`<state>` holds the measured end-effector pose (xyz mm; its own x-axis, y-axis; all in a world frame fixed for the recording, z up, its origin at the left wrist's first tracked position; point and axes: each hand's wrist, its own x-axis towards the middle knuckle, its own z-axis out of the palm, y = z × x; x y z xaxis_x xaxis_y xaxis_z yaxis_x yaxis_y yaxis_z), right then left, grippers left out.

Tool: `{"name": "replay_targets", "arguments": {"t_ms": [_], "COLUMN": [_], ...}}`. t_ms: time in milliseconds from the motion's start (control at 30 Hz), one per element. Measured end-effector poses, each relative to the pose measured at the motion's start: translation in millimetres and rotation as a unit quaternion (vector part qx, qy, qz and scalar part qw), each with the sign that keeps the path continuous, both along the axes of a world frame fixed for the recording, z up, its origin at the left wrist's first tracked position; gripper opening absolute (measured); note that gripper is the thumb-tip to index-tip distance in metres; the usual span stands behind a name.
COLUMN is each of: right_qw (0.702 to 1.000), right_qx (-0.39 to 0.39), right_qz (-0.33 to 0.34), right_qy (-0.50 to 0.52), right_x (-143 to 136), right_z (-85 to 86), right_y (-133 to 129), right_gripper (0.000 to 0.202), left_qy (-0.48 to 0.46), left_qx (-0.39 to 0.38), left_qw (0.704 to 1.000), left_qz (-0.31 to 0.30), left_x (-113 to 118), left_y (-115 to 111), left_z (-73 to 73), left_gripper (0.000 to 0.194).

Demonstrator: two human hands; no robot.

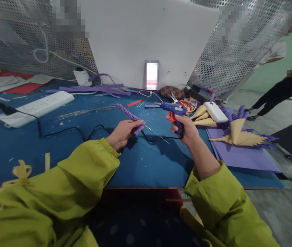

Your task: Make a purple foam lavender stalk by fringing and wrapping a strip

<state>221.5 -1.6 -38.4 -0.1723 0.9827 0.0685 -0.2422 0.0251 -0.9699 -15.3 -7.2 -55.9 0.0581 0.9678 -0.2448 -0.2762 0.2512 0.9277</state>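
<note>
My left hand [122, 133] pinches a purple paper lavender sprig [127, 113]. Its fringed tip points up and to the left, and a loose flap of purple paper hangs below my fingers. A thin wire stem [158, 133] sticks out of the sprig toward the lower right. My right hand [185, 128] is wrapped round the handle of a blue hot glue gun [175, 109], with a finger at its orange trigger. The gun's nozzle points left, above the sprig and apart from it. From the gun's handle a black cord [156, 140] runs left across the blue table [146, 164].
A white power strip [40, 106] lies at left. Purple paper strips [91, 89], thin wires [89, 111] and a lit phone [152, 75] are at the back. At right are a white power bank [215, 112], paper cones, finished purple sprigs and purple sheets [241, 157]. Another person stands far right.
</note>
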Motion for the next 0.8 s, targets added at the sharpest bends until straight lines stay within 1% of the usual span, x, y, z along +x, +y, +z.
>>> {"name": "replay_targets", "arguments": {"t_ms": [67, 100, 200, 267, 367, 433, 500, 600, 700, 800], "right_qw": [1.0, 0.999, 0.999, 0.998, 0.99, 0.977, 0.957, 0.923, 0.899, 0.885], "right_qx": [0.022, 0.024, 0.014, 0.032, 0.094, 0.128, 0.165, 0.228, 0.253, 0.256], "right_qz": [-0.009, -0.003, 0.044, 0.055, 0.035, 0.015, -0.015, -0.047, -0.04, -0.029], "right_qy": [0.015, 0.02, 0.014, -0.013, -0.096, -0.172, -0.239, -0.306, -0.356, -0.387], "right_x": [-1, -1, -3, -7, -16, -22, -26, -29, -30, -31], "right_z": [1.5, 2.4, 4.2, 3.5, -1.5, -7.1, -13.5, -21.5, -24.1, -21.8], "right_y": [-3, -4, -9, -14, -21, -25, -26, -27, -28, -32], "right_gripper": [0.029, 0.03, 0.035, 0.035, 0.036, 0.038, 0.039, 0.037, 0.036, 0.036], "left_qy": [-0.009, -0.011, -0.006, -0.003, -0.011, -0.018, -0.019, -0.018, -0.027, -0.03], "left_qx": [0.011, 0.014, 0.017, 0.018, 0.02, 0.021, 0.023, 0.026, 0.027, 0.026], "left_qw": [1.0, 1.0, 0.999, 0.999, 0.998, 0.998, 0.997, 0.997, 0.996, 0.996], "left_qz": [0.01, 0.015, 0.031, 0.042, 0.056, 0.065, 0.07, 0.073, 0.076, 0.076], "left_x": [-2, -3, -5, -6, -6, -6, -6, -5, -4, -2], "left_y": [2, 3, 4, 5, 5, 5, 5, 4, 3, 1], "left_z": [-1.4, -1.6, -0.6, 0.5, 1.6, 1.7, 2.0, 3.5, 6.0, 7.7], "left_gripper": [0.022, 0.023, 0.027, 0.029, 0.031, 0.033, 0.034, 0.035, 0.035, 0.035]}}
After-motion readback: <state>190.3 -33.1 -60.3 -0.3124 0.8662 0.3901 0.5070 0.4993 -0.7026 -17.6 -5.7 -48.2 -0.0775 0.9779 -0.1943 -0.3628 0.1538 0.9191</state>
